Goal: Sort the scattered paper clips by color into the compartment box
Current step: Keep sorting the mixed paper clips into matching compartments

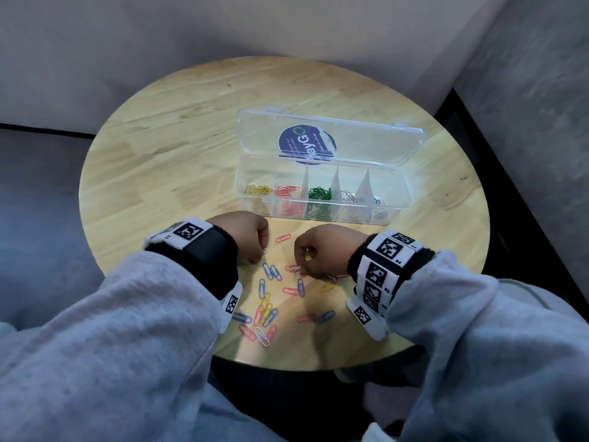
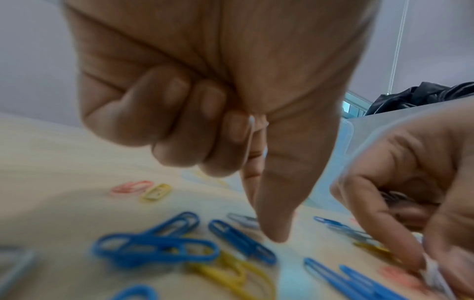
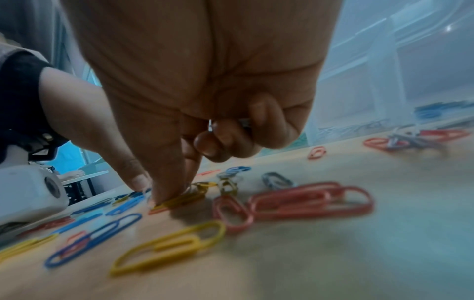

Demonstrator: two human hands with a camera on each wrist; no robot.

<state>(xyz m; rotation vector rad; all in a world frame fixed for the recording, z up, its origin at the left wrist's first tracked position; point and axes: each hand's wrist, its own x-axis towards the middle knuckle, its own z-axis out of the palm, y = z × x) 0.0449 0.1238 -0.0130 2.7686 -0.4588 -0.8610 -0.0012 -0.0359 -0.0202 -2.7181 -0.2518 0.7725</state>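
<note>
Item: scattered paper clips [image 1: 271, 301], at 6 o'clock of the compartment box [image 1: 322, 193], long axes pointing every way. Your left hand [image 1: 245, 234] pinches a white clip [image 2: 250, 140], held upright; your right hand [image 1: 318, 253] keeps white clips curled in and presses a yellow clip [image 3: 179, 200]. Risk: tucked clips may slip into the wrong compartment.

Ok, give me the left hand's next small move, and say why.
Probably carry the white clip over to the box and drop it in the fourth compartment from the left, where white clips already lie. The left hand holds that clip in its curled fingers, and the box lid is open, so nothing seems to stand in the way.
</note>
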